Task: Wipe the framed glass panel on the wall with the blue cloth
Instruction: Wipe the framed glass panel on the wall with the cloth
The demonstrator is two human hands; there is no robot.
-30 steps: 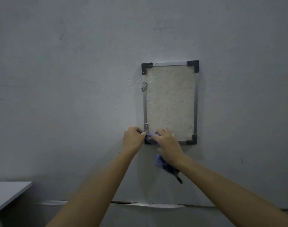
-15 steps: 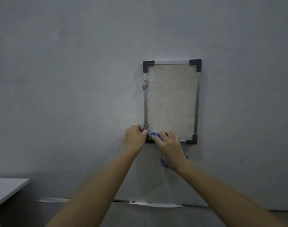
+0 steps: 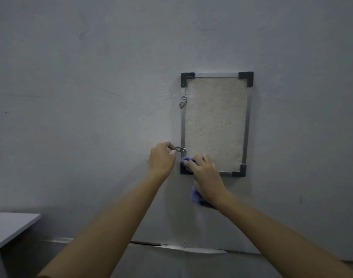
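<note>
The framed glass panel (image 3: 214,123) hangs upright on the grey wall, with a thin metal frame and black corner pieces. My right hand (image 3: 206,176) presses the blue cloth (image 3: 197,195) against the panel's lower left corner; a fold of cloth shows above my fingers and the rest hangs below my wrist. My left hand (image 3: 161,159) is just left of the frame and pinches the lower metal hanger tab (image 3: 180,150), which sticks out sideways from the frame's left edge.
A second metal hanger tab (image 3: 183,102) hangs on the frame's left edge higher up. A white tabletop corner (image 3: 9,227) juts in at the lower left. A cracked seam (image 3: 171,245) runs along the wall below the panel.
My left hand has pulled the lower hanger tab from upright to pointing sideways, left of the frame. My right hand stays at the lower left corner with the cloth.
</note>
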